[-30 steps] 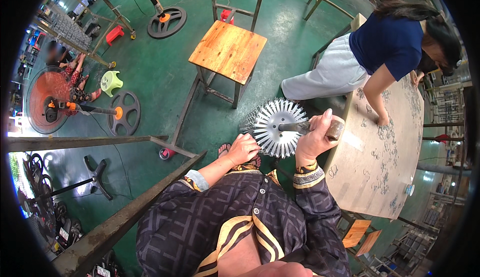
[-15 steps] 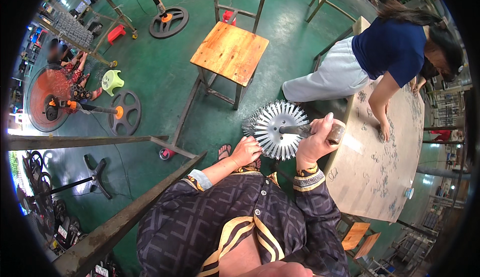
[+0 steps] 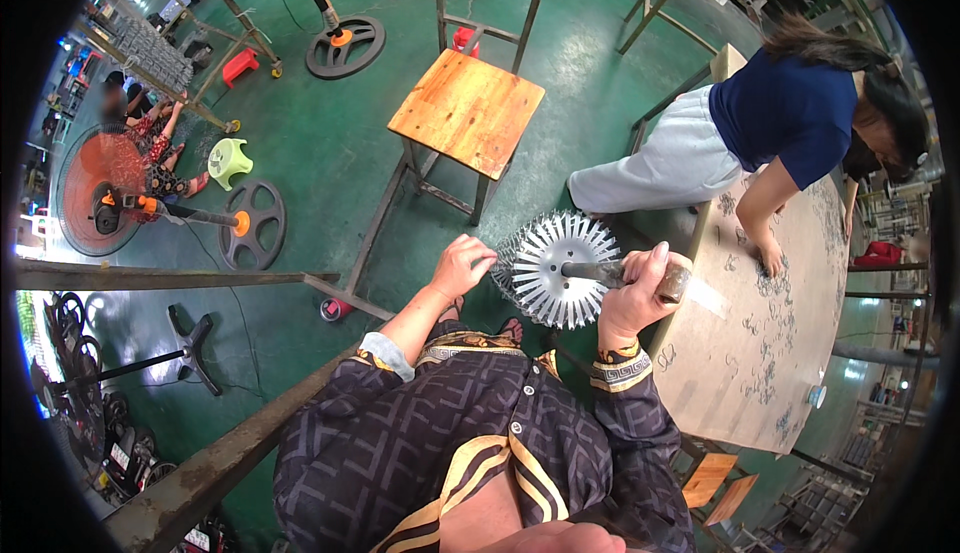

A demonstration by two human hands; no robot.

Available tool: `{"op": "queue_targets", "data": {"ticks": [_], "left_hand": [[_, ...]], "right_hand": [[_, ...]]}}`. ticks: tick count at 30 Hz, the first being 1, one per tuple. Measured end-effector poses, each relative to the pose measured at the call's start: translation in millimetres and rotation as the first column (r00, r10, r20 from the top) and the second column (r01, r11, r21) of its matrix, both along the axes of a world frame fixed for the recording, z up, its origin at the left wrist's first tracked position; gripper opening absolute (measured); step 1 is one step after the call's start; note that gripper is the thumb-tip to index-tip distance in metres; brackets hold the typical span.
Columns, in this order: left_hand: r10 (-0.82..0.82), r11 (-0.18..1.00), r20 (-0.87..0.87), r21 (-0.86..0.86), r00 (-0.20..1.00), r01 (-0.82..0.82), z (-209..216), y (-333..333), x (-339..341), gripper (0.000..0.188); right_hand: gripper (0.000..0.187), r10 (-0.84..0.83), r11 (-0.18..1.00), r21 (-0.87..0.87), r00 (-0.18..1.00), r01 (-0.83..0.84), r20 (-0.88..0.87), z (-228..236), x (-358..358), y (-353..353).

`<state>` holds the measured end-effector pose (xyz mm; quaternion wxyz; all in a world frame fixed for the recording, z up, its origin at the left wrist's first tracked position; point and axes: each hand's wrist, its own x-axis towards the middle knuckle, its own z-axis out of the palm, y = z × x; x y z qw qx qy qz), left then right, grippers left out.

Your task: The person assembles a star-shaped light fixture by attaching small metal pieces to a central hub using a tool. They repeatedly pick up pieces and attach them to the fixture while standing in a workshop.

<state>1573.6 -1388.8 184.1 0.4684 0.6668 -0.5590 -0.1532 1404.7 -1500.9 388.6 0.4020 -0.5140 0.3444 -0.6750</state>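
Note:
A round silver rack of slotted metal discs [image 3: 572,248], with slits all round its rim, hangs in front of my body. From its centre a dark shaft [image 3: 597,271] runs to the right and ends in a worn, thicker brownish cylinder [image 3: 674,280]. My right hand [image 3: 634,305] is wrapped round this shaft next to the thick end. At the rack's left edge is my left hand [image 3: 463,267], its thumb and fingers pinched together by the slits. Whatever lies between those fingertips is too small to make out.
On the right a co-worker in a dark blue shirt [image 3: 785,93] leans over a beige table [image 3: 700,383] strewn with small dark pieces. Ahead stands a wooden-topped stool [image 3: 468,108]. Metal frame bars [image 3: 230,453] and an orange-bladed floor fan [image 3: 100,193] are on the left.
My left hand has moved up and to the left, from the rack's lower left edge to just outside its left side. My right hand keeps its hold on the shaft.

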Motion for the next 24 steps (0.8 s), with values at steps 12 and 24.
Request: {"op": "queue_targets", "data": {"ticks": [12, 24], "left_hand": [[-0.238, 0.965, 0.013, 0.114, 0.971, 0.235, 4.3, -51.6, 20.5, 0.021], [-0.477, 0.853, 0.007, 0.246, 0.879, 0.461, -14.2, -57.8, 23.7, 0.029]], "right_hand": [[0.019, 0.152, 0.988, 0.035, 0.988, -0.151, -0.036, 2.1, -9.5, 3.9], [0.017, 0.222, 0.975, 0.039, 0.973, -0.22, -0.059, 3.9, -13.0, 7.1]]}}
